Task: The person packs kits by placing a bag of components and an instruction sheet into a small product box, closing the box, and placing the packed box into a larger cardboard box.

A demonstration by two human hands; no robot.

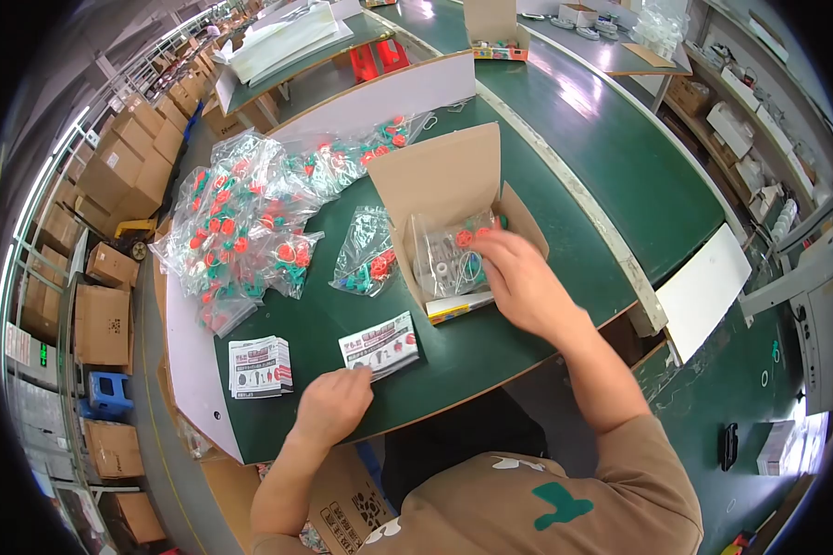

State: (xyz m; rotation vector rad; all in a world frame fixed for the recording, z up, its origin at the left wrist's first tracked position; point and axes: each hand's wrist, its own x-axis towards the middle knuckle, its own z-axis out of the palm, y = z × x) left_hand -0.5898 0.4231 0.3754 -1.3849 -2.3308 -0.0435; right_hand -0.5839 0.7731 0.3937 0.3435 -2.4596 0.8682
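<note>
An open cardboard box [435, 180] stands on the green table with its lid flap raised. Inside it lies a clear plastic bag of parts [442, 264], with grey, white and red pieces showing. My right hand [528, 282] reaches over the box's right side, its fingers closed on the upper right of this bag; the fingertips are partly hidden. My left hand [335, 404] has its curled fingers at the lower left edge of a small stack of printed leaflets [379, 344], pinching it. Left of the box lies another bag of red and green parts [366, 254].
A large heap of similar bags [241, 222] covers the table's left side. A second leaflet stack [260, 366] sits near the front left. White boards [370, 97] edge the table. Another open box [498, 42] stands further back; cartons [102, 324] line the aisle.
</note>
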